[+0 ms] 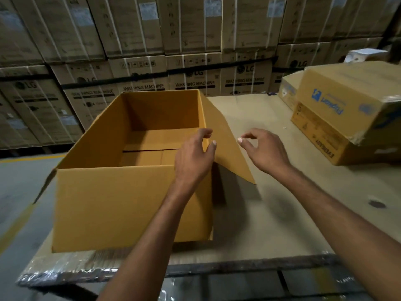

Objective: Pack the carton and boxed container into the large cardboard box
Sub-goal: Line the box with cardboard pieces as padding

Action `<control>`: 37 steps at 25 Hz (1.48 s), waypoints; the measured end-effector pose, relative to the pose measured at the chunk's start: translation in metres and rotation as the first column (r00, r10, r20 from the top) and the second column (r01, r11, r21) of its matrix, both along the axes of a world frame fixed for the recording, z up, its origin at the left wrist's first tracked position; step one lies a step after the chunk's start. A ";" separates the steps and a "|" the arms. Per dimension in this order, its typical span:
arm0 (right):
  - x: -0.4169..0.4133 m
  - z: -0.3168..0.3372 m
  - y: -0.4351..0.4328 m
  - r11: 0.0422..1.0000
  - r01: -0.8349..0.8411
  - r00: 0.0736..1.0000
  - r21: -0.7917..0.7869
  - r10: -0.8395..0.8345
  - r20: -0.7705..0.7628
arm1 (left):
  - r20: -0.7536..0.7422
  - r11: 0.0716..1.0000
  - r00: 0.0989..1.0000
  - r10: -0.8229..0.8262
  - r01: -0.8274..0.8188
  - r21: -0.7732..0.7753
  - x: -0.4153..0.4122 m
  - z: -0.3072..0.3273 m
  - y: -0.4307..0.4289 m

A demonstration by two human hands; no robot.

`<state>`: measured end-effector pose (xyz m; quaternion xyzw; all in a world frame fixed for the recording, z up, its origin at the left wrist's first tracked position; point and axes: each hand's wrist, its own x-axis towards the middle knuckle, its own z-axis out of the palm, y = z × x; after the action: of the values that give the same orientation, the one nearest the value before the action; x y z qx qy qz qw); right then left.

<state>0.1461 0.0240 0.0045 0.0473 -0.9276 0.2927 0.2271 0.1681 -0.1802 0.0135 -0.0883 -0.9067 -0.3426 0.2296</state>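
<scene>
Left hand [193, 158] and right hand [265, 152] hover at one large cardboard box [130, 203].

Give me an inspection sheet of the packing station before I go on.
Surface: cardboard-covered table, plastic wrap along its near edge.
Job's things: large cardboard box open, nothing inside, right flap folded outward; stacked printed cartons at right, not yet packed.
Clutter: small white box behind the cartons.
Hands: left hand at the box's right rim, right hand beside the flap; both loosely curled, holding nothing.
Cables: nothing seen.
Surroundings: wall of washing-machine cartons behind; grey floor with yellow line at left.
</scene>
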 end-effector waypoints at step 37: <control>-0.138 0.070 0.636 0.765 0.637 0.759 0.094 -0.644 0.093 | 0.270 0.663 0.838 -0.475 0.139 0.736 -0.182 0.018 0.554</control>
<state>0.0083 0.6596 0.0746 -0.2839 -0.9077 0.1734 0.2559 -0.0136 0.3739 0.0316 -0.0728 -0.7100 -0.6999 -0.0287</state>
